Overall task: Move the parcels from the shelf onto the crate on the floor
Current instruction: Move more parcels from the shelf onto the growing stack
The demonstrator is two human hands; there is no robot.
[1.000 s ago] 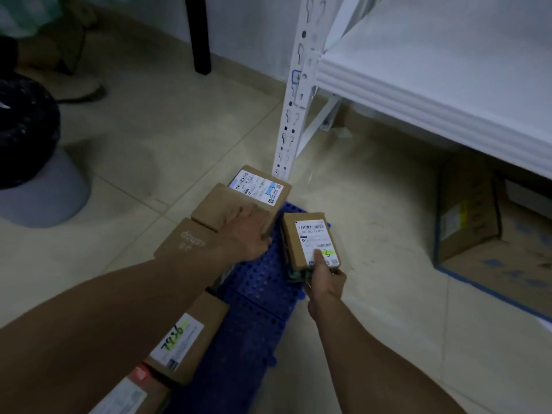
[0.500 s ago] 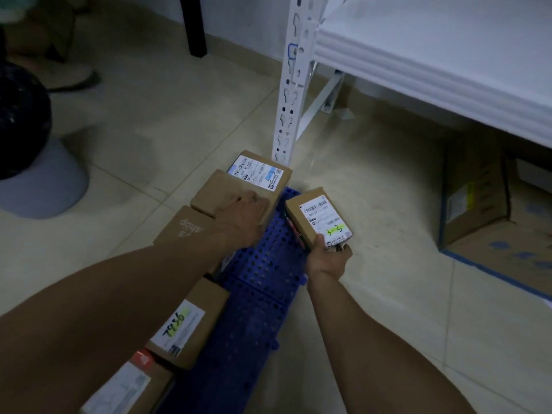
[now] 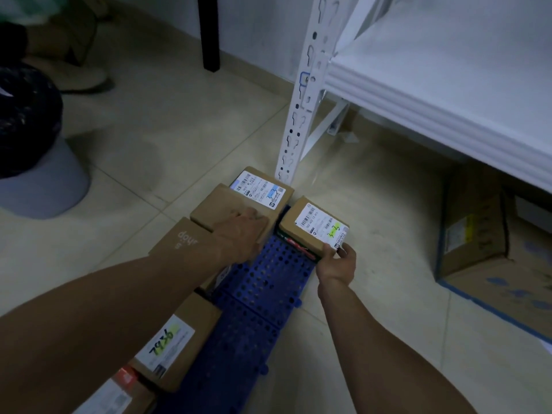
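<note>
The small parcel (image 3: 313, 227) lies at the far right end of the blue crate (image 3: 263, 294), the right hand (image 3: 337, 264) pinching its near corner. The left hand (image 3: 242, 231) rests flat, fingers apart, on a plain parcel (image 3: 221, 207). Both look light, stiff cardboard; edges offer the best hold.

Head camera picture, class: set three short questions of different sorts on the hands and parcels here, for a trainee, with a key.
1. True or false: the left hand rests flat on a plain brown parcel.
2. The right hand grips the near corner of which parcel? A) the one marked 7936 B) the small labelled parcel with a green highlight C) the one under the shelf
3. Fill in: the parcels sit on a ___ perforated crate.

Key: 1 true; 2 B; 3 blue.
</note>
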